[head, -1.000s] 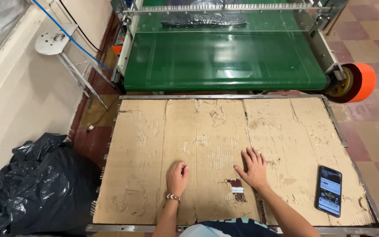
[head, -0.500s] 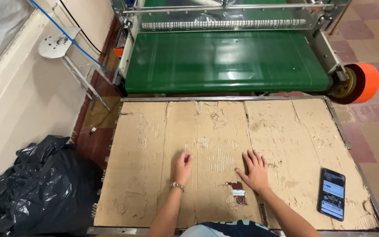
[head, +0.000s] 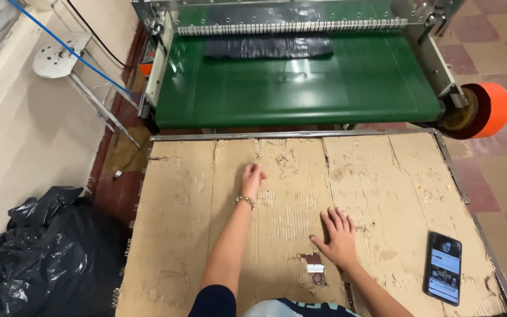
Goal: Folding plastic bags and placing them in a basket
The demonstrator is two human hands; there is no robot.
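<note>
Hands: two, both bare and holding nothing.
Left hand (head: 252, 177): one, stretched forward along the cardboard, fingers curled loosely together, tips touching the sheet near its middle; a beaded bracelet (head: 244, 201) sits on the wrist.
Right hand (head: 337, 237): one, lying flat and palm down, fingers spread wide, nearer the body than the left.
Cardboard sheet (head: 394, 176): one worn, torn brown layer covering the whole surface, with several lengthwise creases and a ripped patch just beside the right hand's thumb.
Surface (head: 300, 134): one metal-edged frame, its rim showing along the far side and the right.
Phone (head: 444, 267): one, dark, screen lit, lying on the cardboard near the right edge, apart from the right hand.
Conveyor belt (head: 300, 88): one green belt just beyond the surface's far edge.
Black plastic sheet (head: 268, 47): one, lying flat at the far end of the belt.
Orange roll (head: 491, 108): one, at the belt's right end.
Black bag (head: 42, 252): one bulging heap on the floor to the left.
White round stand (head: 58, 56): one, by the wall at the left.
</note>
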